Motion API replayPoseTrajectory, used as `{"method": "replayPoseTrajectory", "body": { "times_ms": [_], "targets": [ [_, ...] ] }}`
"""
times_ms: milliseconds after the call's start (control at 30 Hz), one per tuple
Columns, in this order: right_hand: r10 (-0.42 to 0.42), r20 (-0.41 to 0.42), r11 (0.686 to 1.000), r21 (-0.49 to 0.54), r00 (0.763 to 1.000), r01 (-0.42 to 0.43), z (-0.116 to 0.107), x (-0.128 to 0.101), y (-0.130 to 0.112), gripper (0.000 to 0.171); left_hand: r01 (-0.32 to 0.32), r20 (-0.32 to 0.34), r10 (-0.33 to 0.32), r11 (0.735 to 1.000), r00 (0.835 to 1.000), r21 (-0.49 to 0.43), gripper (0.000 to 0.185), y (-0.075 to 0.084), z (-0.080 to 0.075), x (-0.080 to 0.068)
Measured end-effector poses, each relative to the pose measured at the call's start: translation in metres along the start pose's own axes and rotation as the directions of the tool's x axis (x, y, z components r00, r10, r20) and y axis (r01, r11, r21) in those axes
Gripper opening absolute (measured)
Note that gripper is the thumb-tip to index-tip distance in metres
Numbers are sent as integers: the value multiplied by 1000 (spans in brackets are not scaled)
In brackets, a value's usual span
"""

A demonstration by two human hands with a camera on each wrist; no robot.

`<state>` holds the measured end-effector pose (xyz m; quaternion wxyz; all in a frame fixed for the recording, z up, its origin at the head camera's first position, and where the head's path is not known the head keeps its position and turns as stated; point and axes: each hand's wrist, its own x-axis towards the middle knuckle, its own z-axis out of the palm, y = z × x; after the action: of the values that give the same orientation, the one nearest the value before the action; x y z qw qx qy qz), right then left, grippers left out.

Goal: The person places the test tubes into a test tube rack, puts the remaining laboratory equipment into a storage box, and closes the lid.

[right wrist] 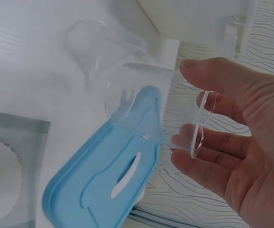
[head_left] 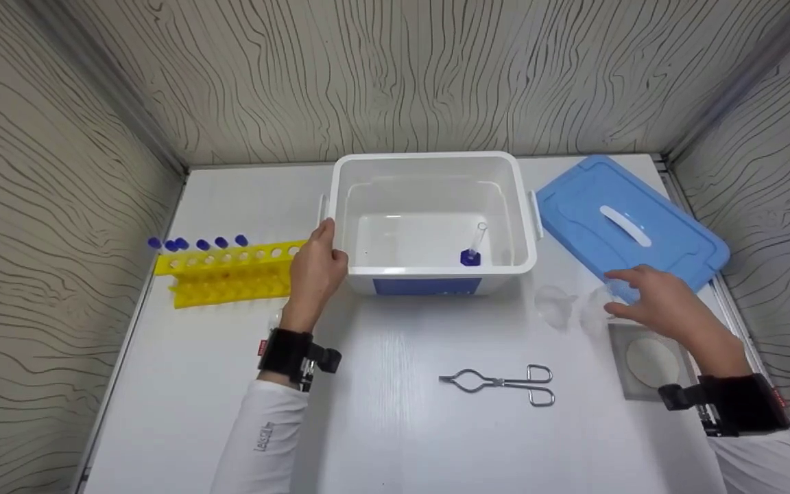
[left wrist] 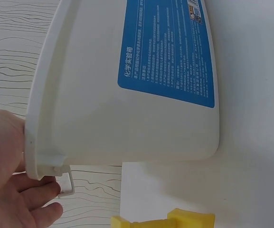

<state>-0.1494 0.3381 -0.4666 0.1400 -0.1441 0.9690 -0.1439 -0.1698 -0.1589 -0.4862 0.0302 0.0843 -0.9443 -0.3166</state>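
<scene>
A white plastic box (head_left: pixel 429 270) with a blue label stands in the middle of the table. My left hand (head_left: pixel 316 271) grips its front left corner, fingers under the rim by the side handle (left wrist: pixel 68 183). Inside the box, a small measuring cylinder (head_left: pixel 477 240) stands on a blue hexagonal base. At the right, my right hand (head_left: pixel 662 302) holds a clear beaker (right wrist: pixel 137 78), its thumb on one side and fingers (right wrist: pixel 208 166) round the other, partly seen through the wall. Beside the beaker lies a clear funnel (head_left: pixel 553 307).
The blue lid (head_left: pixel 676 237) lies at the right, partly behind my right hand. Round white filter papers (head_left: pixel 652 362) in a clear bag lie nearer. Crucible tongs (head_left: pixel 498 383) lie in front. A yellow test tube rack (head_left: pixel 230 295) stands left, with several blue caps (head_left: pixel 203 244) behind it.
</scene>
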Motion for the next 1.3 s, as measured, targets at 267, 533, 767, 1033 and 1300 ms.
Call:
{"method": "replayPoseTrajectory", "body": {
  "times_ms": [267,533,767,1033,1300],
  "targets": [
    [-75,-245,997,-39,967,67,-43,-5,-19,56,-7,5,7,1000,1000,13,59,-1,-1,1],
    [-145,-371,989,-49,917,137,-76,5,-54,54,-58,-26,58,998,998,19,56,-3,-1,1],
    [-204,-423,978,-58,883,198,-88,25,-94,53,-52,-27,53,999,998,11,57,-3,-1,2],
    [-268,-418,960,-44,868,276,-93,57,-139,53,-32,-16,32,999,999,1,58,-2,-1,2],
    [-252,-199,968,-48,947,247,-88,96,-178,55,-42,-17,42,999,999,1,57,-3,-2,1]
  ]
}}
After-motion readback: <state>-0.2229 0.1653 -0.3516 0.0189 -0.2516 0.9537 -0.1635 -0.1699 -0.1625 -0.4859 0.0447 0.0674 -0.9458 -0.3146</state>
